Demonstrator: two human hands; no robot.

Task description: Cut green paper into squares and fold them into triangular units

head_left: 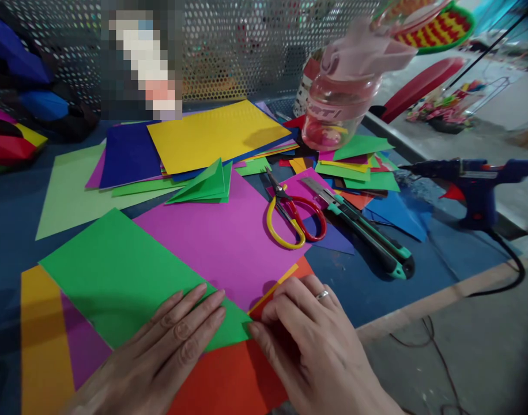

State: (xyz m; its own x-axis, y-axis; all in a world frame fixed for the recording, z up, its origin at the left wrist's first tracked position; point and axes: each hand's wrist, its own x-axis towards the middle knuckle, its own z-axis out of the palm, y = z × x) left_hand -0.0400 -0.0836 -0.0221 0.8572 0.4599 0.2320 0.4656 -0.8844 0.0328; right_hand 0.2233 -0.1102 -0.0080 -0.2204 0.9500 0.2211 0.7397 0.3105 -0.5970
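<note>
My left hand (177, 340) lies flat on a sheet of green paper (112, 265), its fingers stretched toward the right corner. At that corner my right hand (316, 340), with a ring on one finger, pinches the paper between thumb and curled fingers. Part of the pinch is hidden. Under the green sheet are an orange-red sheet (229, 380), a purple sheet (221, 242) and a yellow-orange sheet (39, 323). A folded green paper piece (210, 183) stands on the purple sheet. Scissors with yellow and red handles (292, 213) and a green-black utility knife (363, 230) lie beyond my right hand.
A stack topped by yellow paper (216, 135) lies at the back, near a pink bottle (339, 98). Cut paper scraps (359, 170) lie to its right. A blue glue gun (475, 184) with a cord sits near the table's wooden edge (419, 314). Perforated metal (242, 52) rises behind.
</note>
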